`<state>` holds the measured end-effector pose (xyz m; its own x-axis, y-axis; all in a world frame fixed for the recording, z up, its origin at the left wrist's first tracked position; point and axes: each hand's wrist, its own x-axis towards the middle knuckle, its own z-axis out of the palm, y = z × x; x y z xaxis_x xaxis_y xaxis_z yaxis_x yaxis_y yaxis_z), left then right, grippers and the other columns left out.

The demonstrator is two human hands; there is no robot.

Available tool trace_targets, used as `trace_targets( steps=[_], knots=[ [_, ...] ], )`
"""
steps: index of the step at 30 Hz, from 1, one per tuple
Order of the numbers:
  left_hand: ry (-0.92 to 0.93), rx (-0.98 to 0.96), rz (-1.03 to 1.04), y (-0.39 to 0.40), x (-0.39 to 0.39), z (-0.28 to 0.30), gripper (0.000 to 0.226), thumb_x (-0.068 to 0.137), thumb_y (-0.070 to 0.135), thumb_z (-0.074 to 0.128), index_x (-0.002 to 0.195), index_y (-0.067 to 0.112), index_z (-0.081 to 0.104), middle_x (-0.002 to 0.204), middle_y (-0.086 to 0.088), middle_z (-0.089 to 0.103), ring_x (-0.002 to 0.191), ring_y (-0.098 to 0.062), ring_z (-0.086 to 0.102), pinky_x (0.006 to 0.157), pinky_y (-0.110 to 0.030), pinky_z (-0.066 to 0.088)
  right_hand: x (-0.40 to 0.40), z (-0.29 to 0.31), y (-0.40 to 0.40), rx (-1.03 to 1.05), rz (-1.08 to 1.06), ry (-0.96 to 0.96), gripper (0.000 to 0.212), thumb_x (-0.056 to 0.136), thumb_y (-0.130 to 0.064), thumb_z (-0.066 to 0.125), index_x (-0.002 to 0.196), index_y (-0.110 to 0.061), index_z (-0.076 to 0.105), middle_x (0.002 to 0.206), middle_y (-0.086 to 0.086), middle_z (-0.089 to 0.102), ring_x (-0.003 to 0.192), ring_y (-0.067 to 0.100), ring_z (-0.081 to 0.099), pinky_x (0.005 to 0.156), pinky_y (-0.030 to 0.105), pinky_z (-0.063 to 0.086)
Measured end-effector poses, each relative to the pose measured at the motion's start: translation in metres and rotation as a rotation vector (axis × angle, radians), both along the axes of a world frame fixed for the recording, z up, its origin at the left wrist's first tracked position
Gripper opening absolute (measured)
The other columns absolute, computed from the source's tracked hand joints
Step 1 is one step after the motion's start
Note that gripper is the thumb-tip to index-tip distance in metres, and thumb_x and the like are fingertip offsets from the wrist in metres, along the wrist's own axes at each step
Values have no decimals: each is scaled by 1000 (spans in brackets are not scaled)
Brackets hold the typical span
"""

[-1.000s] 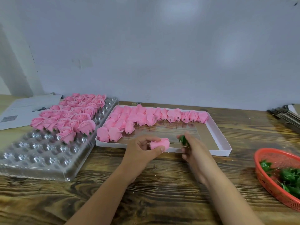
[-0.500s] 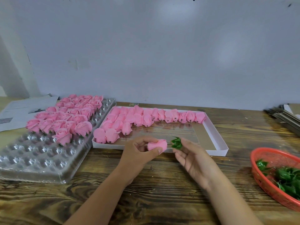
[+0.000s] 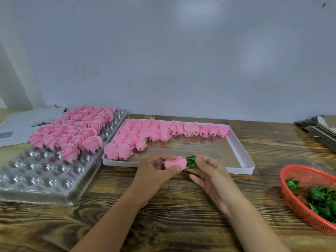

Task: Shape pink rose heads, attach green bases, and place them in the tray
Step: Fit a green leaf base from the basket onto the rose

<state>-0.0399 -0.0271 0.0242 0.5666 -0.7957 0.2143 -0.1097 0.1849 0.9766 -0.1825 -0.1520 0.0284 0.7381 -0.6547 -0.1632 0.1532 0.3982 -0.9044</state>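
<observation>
Since half a second before, the green base [image 3: 191, 162] had met the pink rose head [image 3: 176, 162], pinched by left hand [image 3: 154, 171]; right hand [image 3: 209, 171] pinched the base at 3 o'clock, before the white box [image 3: 240, 153].

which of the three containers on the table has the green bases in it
The red basket at the far right; the clear plastic tray and white box hold only pink roses.

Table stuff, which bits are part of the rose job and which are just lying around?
Job: rose head, green base, left hand, right hand, clear tray, white box, red basket.
Lying about: papers, card stack.
</observation>
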Motion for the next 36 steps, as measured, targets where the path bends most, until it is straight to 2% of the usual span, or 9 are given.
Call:
trace_targets(
  steps=[3,7,11,20,26,30,36],
  knots=[
    [-3,17,-1,0,0,-1,32,80,9,84,95,36,77,104,11,78,98,-7,73,77,-15,55,0,0,0,-22,-7,14,25,92,-25,66,115,-15,65,112,7,75,105,18,72,73,23,56],
    [1,21,-5,-1,0,-1,30,80,10,84,96,34,78,104,8,78,97,-9,73,77,-16,56,2,-1,4,-75,-18,44,40,77,-37,74,111,-16,68,109,6,76,105,16,72,73,23,56],
    [13,12,-14,0,0,-1,28,80,9,84,96,32,78,103,5,79,97,-12,74,78,-16,55,3,-3,9,-115,-31,33,35,74,-38,75,101,-17,73,103,8,77,99,16,73,69,21,56],
    [16,32,-15,1,0,2,27,79,9,84,95,31,78,102,4,79,95,-13,74,79,-19,57,4,-2,13,-189,-84,36,38,72,-30,75,106,-13,73,95,9,78,92,16,74,66,19,58],
    [91,5,-18,3,0,6,24,75,14,86,95,25,80,101,0,79,94,-12,74,76,-16,56,3,-1,13,-100,-30,-62,23,93,-4,61,113,-9,70,104,13,77,93,18,75,71,21,59],
    [96,11,-30,3,0,7,28,68,27,86,95,31,80,99,0,79,91,-10,74,75,-15,55,4,-1,16,-153,-69,-59,21,93,0,61,104,-11,74,97,14,77,87,16,75,68,19,59],
    [106,34,-63,4,2,6,29,71,25,88,98,25,79,102,-2,79,95,-14,75,77,-17,55,1,1,16,-241,-55,-2,21,90,-3,66,94,-19,79,97,10,78,92,17,75,66,19,59]
  ],
)
